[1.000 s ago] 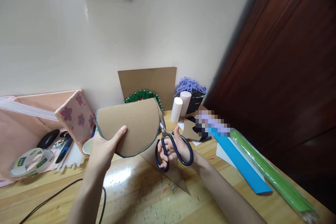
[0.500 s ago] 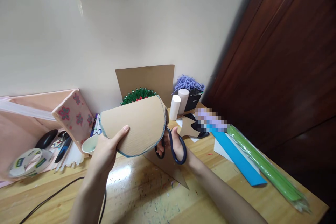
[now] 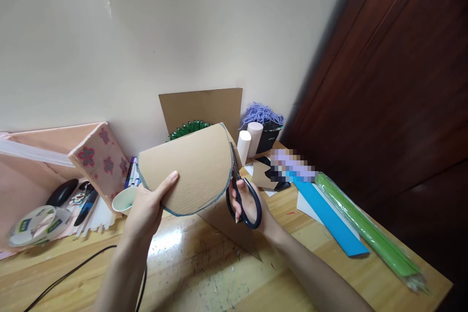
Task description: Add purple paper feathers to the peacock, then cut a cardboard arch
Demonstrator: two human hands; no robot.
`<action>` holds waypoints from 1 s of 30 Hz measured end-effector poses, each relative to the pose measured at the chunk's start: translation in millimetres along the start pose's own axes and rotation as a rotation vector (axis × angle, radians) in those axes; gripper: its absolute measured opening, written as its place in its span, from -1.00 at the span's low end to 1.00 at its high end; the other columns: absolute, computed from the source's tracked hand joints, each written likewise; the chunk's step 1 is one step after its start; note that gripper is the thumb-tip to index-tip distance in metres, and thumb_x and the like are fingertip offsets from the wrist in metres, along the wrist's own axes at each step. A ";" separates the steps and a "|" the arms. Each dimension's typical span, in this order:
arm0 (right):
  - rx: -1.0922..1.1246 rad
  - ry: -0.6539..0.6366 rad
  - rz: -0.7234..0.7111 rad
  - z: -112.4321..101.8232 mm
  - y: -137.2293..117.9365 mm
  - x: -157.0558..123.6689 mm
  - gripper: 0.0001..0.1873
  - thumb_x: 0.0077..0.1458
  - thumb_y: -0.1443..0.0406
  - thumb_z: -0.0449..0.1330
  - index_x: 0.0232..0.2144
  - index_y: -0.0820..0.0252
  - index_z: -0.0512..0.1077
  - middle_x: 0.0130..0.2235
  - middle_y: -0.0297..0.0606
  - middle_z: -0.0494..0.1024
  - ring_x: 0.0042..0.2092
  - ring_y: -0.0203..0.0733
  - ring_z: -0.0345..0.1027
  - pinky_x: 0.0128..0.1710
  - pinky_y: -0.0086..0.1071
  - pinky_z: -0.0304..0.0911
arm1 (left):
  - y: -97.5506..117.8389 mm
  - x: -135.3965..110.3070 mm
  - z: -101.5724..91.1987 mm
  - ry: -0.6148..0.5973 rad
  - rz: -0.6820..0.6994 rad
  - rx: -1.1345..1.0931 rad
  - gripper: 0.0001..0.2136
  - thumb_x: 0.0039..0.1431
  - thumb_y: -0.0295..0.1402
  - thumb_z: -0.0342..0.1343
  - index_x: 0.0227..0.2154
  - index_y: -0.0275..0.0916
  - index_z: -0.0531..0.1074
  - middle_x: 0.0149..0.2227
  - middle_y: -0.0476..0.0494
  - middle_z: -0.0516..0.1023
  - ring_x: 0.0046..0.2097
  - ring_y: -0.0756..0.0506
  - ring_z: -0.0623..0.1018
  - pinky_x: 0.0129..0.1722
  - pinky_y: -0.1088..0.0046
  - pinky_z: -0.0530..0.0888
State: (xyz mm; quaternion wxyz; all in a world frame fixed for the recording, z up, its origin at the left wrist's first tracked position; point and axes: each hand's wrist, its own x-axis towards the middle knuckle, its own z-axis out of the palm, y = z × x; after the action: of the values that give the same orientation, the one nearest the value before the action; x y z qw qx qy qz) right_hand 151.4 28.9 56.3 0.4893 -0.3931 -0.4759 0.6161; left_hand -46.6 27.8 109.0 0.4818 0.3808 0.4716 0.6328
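A tan piece of cardboard [image 3: 193,165], outlined in blue along its rounded edge, is held above the table. My left hand [image 3: 151,202] grips its lower left side, thumb on top and the other fingers hidden underneath. In my right hand [image 3: 252,204] are dark-handled scissors [image 3: 237,168], with fingers through the loops. Their blades lie along the blue line at the cardboard's right edge, and a strip of cardboard stands just outside them. Beneath, a loose cardboard piece [image 3: 234,231] rests on the wooden table [image 3: 204,282].
At left stand a pink flowered box [image 3: 98,165], a clear tape roll [image 3: 38,224] and a pale cup [image 3: 124,201]. Behind are a cardboard sheet [image 3: 204,107], a green decoration [image 3: 190,129] and white cylinders [image 3: 244,146]. Blue paper [image 3: 329,219] and a green packet [image 3: 369,234] lie right.
The scissor handles have come closer together and the blades sit further up the right edge. The cardboard has tilted slightly, its right end rising and covering more of the green decoration.
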 end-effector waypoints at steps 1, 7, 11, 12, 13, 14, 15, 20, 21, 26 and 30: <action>0.022 -0.026 0.040 -0.7 -3.0 0.3 -0.34 -0.20 -0.33 0.00 -0.58 0.14 0.16 -0.79 -0.54 0.13 -0.79 -0.41 0.02 -0.82 -0.54 0.02 | 0.5 1.3 -1.9 0.005 0.002 0.006 -0.47 -0.16 -0.34 0.33 -0.04 -0.28 0.40 -0.10 -0.22 0.56 -0.07 -0.20 0.54 -0.17 0.43 0.54; -0.055 -0.150 0.041 -11.4 -8.5 3.8 -0.24 -0.32 -0.39 -0.04 -0.53 0.18 0.22 -0.73 -0.53 0.19 -0.72 -0.41 0.10 -0.70 -0.49 0.17 | -1.3 8.5 -12.0 0.026 0.032 0.105 -0.44 -0.19 -0.30 0.34 -0.05 -0.29 0.41 -0.09 -0.25 0.55 -0.02 -0.24 0.51 -0.08 0.33 0.50; 0.000 -0.231 0.070 -13.4 -7.7 7.6 -0.16 -0.35 -0.44 -0.21 -0.53 0.19 0.24 -0.69 -0.46 0.23 -0.65 -0.33 0.23 -0.55 -0.37 0.29 | -4.0 8.4 -10.2 0.050 0.004 0.123 -0.43 -0.23 -0.28 0.36 -0.06 -0.27 0.41 -0.12 -0.25 0.56 -0.03 -0.25 0.52 -0.04 0.27 0.47; 0.008 -0.259 0.096 -13.3 -9.0 7.9 -0.13 -0.37 -0.45 -0.26 -0.53 0.19 0.24 -0.69 -0.46 0.23 -0.64 -0.31 0.25 -0.54 -0.35 0.30 | -3.8 8.2 -9.7 0.059 0.004 0.129 -0.43 -0.23 -0.28 0.36 -0.07 -0.27 0.42 -0.13 -0.25 0.57 -0.04 -0.25 0.52 -0.04 0.25 0.47; 0.012 -0.279 0.117 -13.2 -10.8 7.9 -0.10 -0.40 -0.46 -0.31 -0.54 0.19 0.24 -0.70 -0.45 0.23 -0.64 -0.29 0.26 -0.54 -0.33 0.31 | -3.3 7.9 -9.6 0.065 0.009 0.140 -0.43 -0.24 -0.28 0.36 -0.07 -0.27 0.42 -0.14 -0.24 0.57 -0.04 -0.25 0.52 -0.03 0.25 0.46; 0.007 -0.292 0.130 -13.3 -12.9 7.5 -0.09 -0.41 -0.46 -0.34 -0.54 0.19 0.24 -0.70 -0.45 0.23 -0.64 -0.28 0.27 -0.54 -0.33 0.30 | -2.2 7.6 -10.0 0.071 0.022 0.155 -0.44 -0.24 -0.27 0.36 -0.08 -0.27 0.42 -0.14 -0.24 0.57 -0.05 -0.25 0.53 -0.03 0.24 0.46; -0.007 -0.295 0.132 -13.6 -15.2 6.7 -0.08 -0.42 -0.46 -0.34 -0.53 0.19 0.24 -0.70 -0.44 0.24 -0.64 -0.28 0.27 -0.54 -0.34 0.29 | -0.7 7.3 -11.0 0.071 0.040 0.175 -0.45 -0.24 -0.27 0.36 -0.09 -0.26 0.43 -0.14 -0.23 0.57 -0.04 -0.25 0.52 -0.02 0.24 0.45; -0.063 -0.373 0.254 -18.3 -25.2 2.8 -0.10 -0.32 -0.44 -0.34 -0.52 0.21 0.25 -0.68 -0.41 0.27 -0.61 -0.30 0.29 -0.52 -0.39 0.26 | 7.8 4.9 -17.6 0.118 0.129 0.363 -0.51 -0.22 -0.25 0.35 -0.14 -0.26 0.45 -0.09 -0.22 0.54 -0.04 -0.26 0.51 0.01 0.18 0.42; -0.057 -0.398 0.290 -19.5 -26.3 2.8 -0.09 -0.31 -0.43 -0.37 -0.52 0.22 0.25 -0.67 -0.40 0.28 -0.60 -0.28 0.31 -0.51 -0.37 0.28 | 8.5 4.3 -17.9 0.128 0.135 0.379 -0.51 -0.22 -0.25 0.35 -0.14 -0.26 0.45 -0.09 -0.22 0.54 -0.04 -0.26 0.51 0.02 0.18 0.42; -0.094 -0.327 0.211 -22.2 -22.1 5.3 -0.14 -0.22 -0.41 -0.34 -0.52 0.20 0.26 -0.66 -0.38 0.28 -0.57 -0.26 0.29 -0.48 -0.35 0.27 | 5.2 2.8 -13.7 0.091 0.060 0.306 -0.47 -0.25 -0.27 0.36 -0.12 -0.24 0.44 -0.09 -0.21 0.55 -0.05 -0.24 0.53 -0.02 0.25 0.46; -0.190 -0.223 -0.044 -17.9 -14.0 8.8 -0.21 -0.18 -0.39 -0.24 -0.57 0.18 0.26 -0.62 -0.36 0.27 -0.55 -0.29 0.24 -0.46 -0.37 0.22 | 1.8 2.4 -9.2 0.016 -0.070 0.170 -0.42 -0.25 -0.29 0.37 -0.06 -0.24 0.42 -0.15 -0.20 0.58 -0.12 -0.23 0.56 -0.16 0.32 0.54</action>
State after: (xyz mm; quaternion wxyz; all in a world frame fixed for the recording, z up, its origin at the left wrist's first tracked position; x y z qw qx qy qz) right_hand 169.8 42.0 65.4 0.4074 -0.3563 -0.5920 0.5972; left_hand -56.3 27.8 108.4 0.4657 0.3987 0.5403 0.5764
